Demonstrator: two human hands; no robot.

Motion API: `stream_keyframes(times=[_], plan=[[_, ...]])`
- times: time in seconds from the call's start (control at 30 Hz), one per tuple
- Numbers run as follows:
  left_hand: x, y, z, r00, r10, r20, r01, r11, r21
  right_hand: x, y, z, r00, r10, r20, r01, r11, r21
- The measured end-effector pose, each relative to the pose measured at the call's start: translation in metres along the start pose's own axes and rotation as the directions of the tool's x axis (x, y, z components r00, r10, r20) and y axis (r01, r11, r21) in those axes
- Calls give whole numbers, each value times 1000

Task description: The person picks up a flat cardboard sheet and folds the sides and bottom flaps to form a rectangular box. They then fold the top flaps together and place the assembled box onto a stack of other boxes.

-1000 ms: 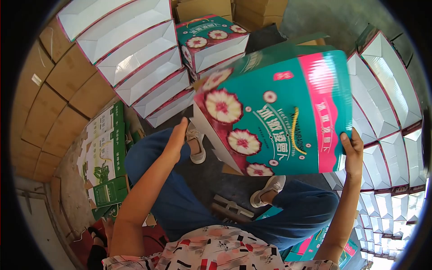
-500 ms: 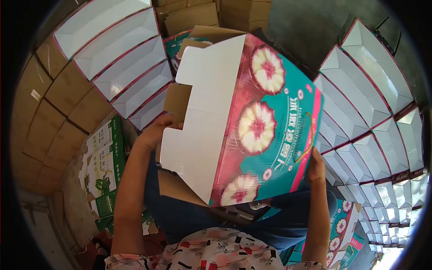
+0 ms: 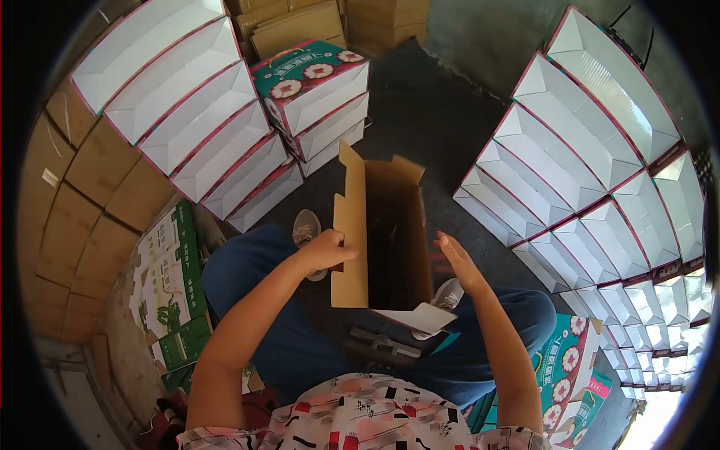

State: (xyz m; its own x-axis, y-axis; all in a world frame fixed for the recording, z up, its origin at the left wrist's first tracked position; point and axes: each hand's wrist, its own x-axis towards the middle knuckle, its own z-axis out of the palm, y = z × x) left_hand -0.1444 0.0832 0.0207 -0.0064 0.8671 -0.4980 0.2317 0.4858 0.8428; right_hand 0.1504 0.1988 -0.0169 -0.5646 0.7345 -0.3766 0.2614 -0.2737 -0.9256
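An open cardboard box (image 3: 351,262) stands on the floor between my legs, its brown inside facing up and its flaps spread. My left hand (image 3: 327,251) is closed on the box's left flap. To the right of the box, my right hand (image 3: 459,260) is raised with its fingers stretched out, near the box's right side and holding nothing. A white flap (image 3: 416,319) sticks out at the box's near end. The box's printed outside is mostly hidden.
White boxes with red edges are stacked at the left (image 3: 176,90) and right (image 3: 585,142). Printed teal boxes (image 3: 319,71) stand ahead. Brown cartons (image 3: 97,172) line the far left. Green-and-white flat cartons (image 3: 169,292) lie left, teal printed cartons (image 3: 562,367) lower right.
The box has come down from in front of me to the floor and turned so its opening faces up. My right hand has let go of it; my left hand now grips a flap.
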Motion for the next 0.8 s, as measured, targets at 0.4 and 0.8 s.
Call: stream_keyframes(times=[0.4, 0.8], plan=[[40, -39, 8, 944, 289, -157, -288, 957, 27, 32, -46, 52, 940, -337, 53, 225, 496, -838], [36, 40, 59, 921, 387, -38, -226, 613, 757, 59, -59, -5, 879, -470, -78, 208, 526, -825]])
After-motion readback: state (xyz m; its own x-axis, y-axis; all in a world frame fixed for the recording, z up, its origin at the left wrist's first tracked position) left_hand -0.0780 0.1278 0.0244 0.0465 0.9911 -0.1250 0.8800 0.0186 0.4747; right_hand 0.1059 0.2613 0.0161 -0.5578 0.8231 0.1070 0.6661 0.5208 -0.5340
